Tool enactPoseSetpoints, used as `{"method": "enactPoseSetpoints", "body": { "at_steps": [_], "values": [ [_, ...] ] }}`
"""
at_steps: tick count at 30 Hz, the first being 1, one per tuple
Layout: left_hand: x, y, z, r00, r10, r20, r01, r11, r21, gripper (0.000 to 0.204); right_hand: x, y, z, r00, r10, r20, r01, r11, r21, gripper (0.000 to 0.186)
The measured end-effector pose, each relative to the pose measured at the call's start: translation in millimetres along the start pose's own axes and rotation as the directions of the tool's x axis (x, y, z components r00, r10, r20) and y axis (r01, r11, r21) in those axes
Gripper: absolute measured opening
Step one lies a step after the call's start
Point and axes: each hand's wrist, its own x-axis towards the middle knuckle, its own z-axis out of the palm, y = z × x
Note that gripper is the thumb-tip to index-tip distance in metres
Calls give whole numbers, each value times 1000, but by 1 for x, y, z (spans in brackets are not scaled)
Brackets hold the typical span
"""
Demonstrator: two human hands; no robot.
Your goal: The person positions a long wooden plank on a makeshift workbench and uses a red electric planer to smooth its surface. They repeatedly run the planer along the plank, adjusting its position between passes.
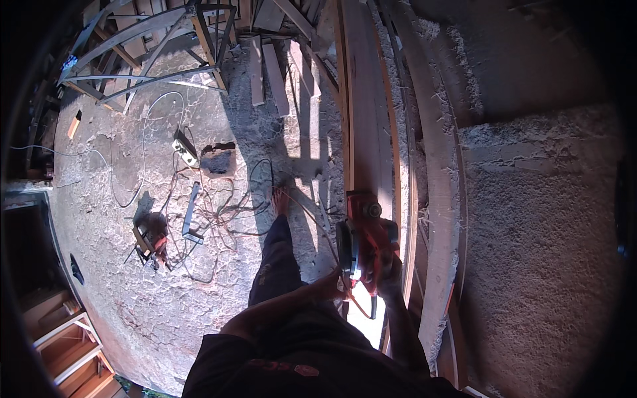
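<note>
A red and black electric hand planer (361, 232) rests on a long wooden board (370, 126) that runs away from me. My right hand (390, 270) is closed round the planer's rear handle, partly in shadow. At the tool's left rear side is my left hand (330, 288); its fingertips are lost against the planer and the glare, so their grip does not show. A power cord (359, 306) loops just behind the tool, close to the left hand. Bright sunlight falls on the board behind the planer.
More long timbers (438, 166) with shavings lie on the right. On the rough floor are tangled cables (222, 215), a power strip (185, 150), another red power tool (154, 232) and a small pit (218, 160). Wooden frames (149, 50) and loose planks (273, 76) occupy the far left.
</note>
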Motion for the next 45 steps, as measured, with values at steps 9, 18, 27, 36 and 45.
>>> {"method": "enactPoseSetpoints", "body": {
  "at_steps": [9,18,27,36,45],
  "values": [
    [92,159,-106,917,-94,-387,107,994,12,125,304,-161,51,1000,17,20,-20,993,117,57],
    [92,158,-121,956,-11,-293,71,978,197,127,579,-289,95,997,-73,11,71,993,97,56],
    [95,117,-111,957,-22,-291,69,986,152,119,499,-259,67,997,41,59,-47,994,100,52],
    [10,48,-34,967,-185,173,154,972,180,121,102,-55,-27,990,140,-23,-140,990,-24,67],
    [11,17,-38,929,83,360,-103,994,37,105,-61,82,-47,999,-27,43,37,967,-254,50]
  ]
}}
